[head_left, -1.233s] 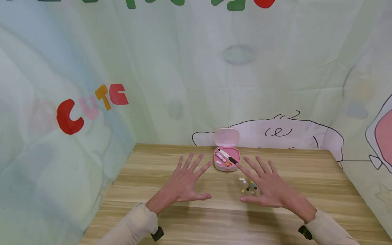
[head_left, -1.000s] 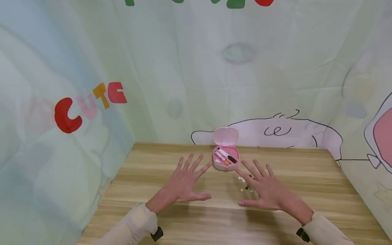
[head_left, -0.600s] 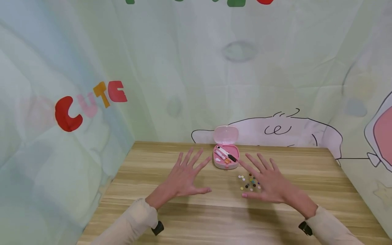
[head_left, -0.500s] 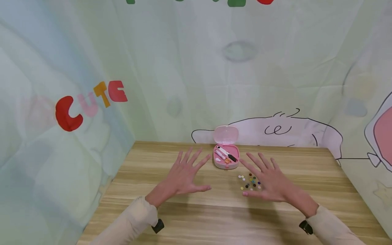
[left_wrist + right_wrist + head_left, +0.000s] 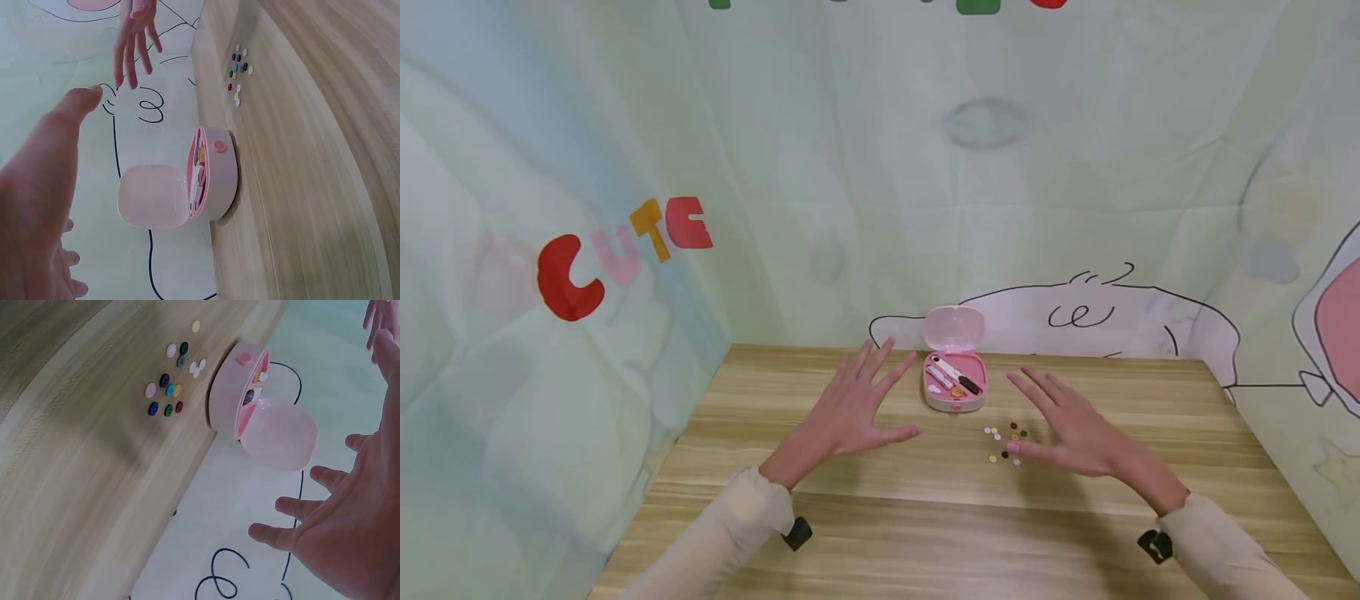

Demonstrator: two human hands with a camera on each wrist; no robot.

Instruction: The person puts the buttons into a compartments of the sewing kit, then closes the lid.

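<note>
Buttons [image 5: 170, 390] lay scattered on a wood-grain table [image 5: 887, 533], in front and to the right of a pink case [image 5: 955, 405], lid raised, as the left hand [image 5: 848, 408] and right hand [image 5: 1081, 435] hovered, fingers extended, holding nothing. Such flat buttons seemed to demand a fingertip pinch; the case stood near the table's rear edge, with room either side.
</note>
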